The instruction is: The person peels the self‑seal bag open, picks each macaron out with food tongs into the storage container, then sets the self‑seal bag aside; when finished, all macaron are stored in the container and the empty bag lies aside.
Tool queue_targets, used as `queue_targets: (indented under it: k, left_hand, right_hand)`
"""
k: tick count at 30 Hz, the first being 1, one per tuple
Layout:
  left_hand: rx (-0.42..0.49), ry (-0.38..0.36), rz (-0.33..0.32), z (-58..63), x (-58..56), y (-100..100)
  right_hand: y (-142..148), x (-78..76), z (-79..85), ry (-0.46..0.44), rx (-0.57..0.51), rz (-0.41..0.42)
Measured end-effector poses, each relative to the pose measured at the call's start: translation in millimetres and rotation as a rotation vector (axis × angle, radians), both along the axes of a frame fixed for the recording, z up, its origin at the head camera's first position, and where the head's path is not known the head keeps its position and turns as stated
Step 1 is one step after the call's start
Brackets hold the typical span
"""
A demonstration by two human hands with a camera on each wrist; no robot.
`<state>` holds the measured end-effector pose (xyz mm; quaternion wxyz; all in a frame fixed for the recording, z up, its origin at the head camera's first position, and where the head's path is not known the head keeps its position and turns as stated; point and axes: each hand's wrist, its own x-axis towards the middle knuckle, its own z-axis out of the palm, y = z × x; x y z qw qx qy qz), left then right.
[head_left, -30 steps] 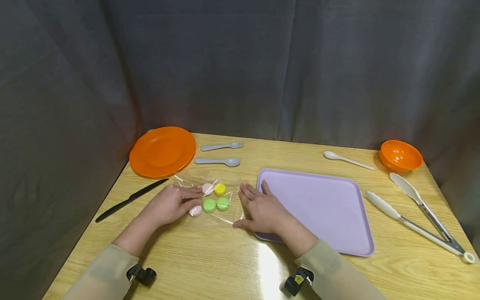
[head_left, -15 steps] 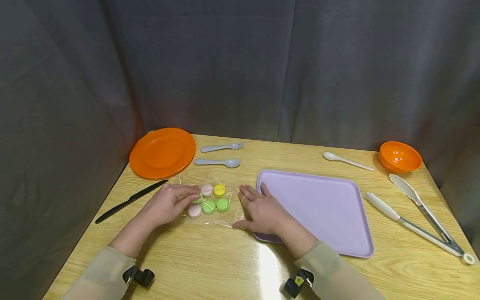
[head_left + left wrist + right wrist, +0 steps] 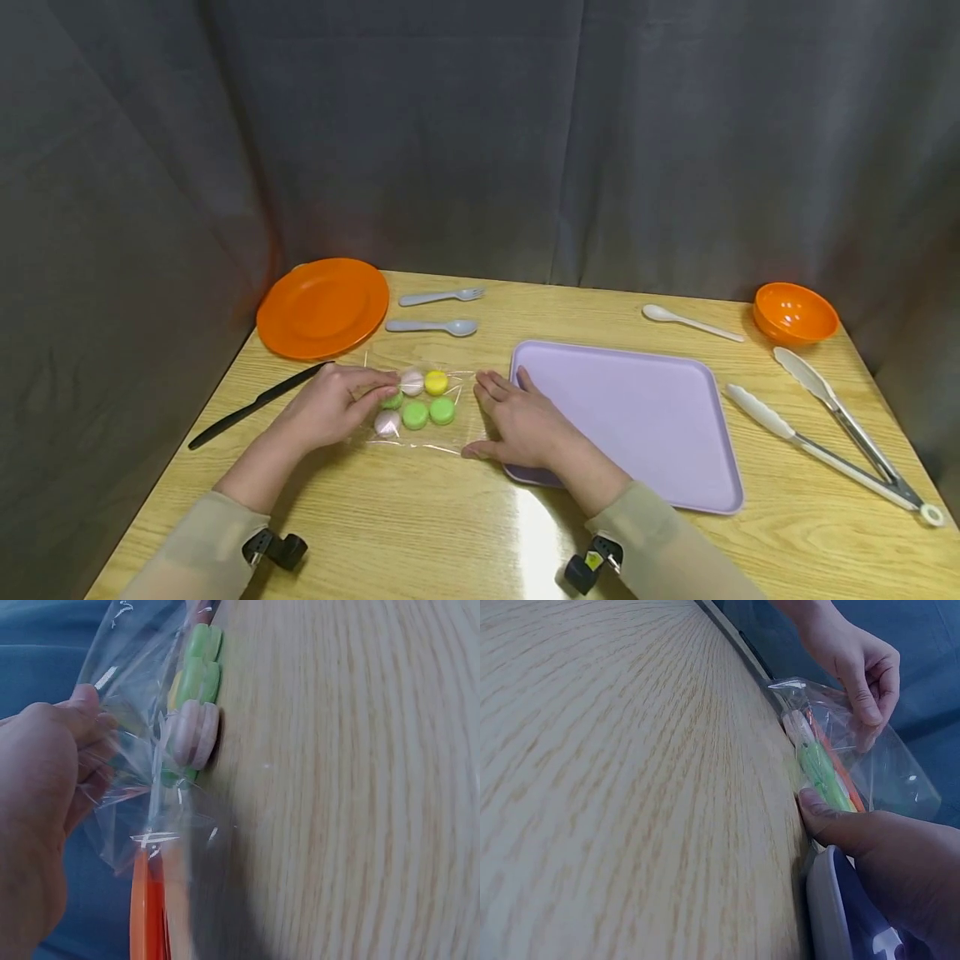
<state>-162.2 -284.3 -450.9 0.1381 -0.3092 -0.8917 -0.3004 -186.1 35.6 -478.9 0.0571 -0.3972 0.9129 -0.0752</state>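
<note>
A clear plastic bag [image 3: 431, 437] lies on the table between both hands, with several macarons in it. They are pink [image 3: 387, 423], yellow [image 3: 436, 382] and green [image 3: 442, 410]. My left hand [image 3: 322, 410] pinches the film at the bag's left part between thumb and fingers, and partly covers a green macaron [image 3: 392, 400]. In the left wrist view the film [image 3: 127, 742] stands raised from the table at the fingertips. My right hand [image 3: 525, 423] lies with fingers extended at the bag's right edge, its palm over the left rim of a lilac tray [image 3: 630, 417].
An orange plate [image 3: 322, 308] and a black knife [image 3: 258, 406] lie at the left. Behind the bag are a grey fork [image 3: 442, 297] and a grey spoon [image 3: 431, 327]. A white spoon [image 3: 690, 322], an orange bowl [image 3: 795, 313] and spread tongs [image 3: 832, 442] are at the right.
My left hand has drawn back slightly left from over the macarons, uncovering part of a green one. The film over them lies smoother. My right hand has stayed in place.
</note>
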Motion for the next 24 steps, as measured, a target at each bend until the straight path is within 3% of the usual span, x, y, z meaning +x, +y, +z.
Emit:
queue_targets:
  k: [7, 14, 24]
  left_hand:
    - [-0.061, -0.004, 0.003, 2.4, 0.3, -1.3]
    - [-0.031, 0.041, -0.031, 1.9, -1.1, -0.2]
    - [-0.054, -0.083, 0.015, -2.9, 0.9, 1.8]
  right_hand:
    - [-1.4, -0.4, 0.7, -0.004, 0.001, -0.001]
    - [-1.0, -1.3, 0.9, -0.007, 0.009, -0.010]
    - [-3.4, -4.0, 3.2, 0.034, -0.069, 0.046]
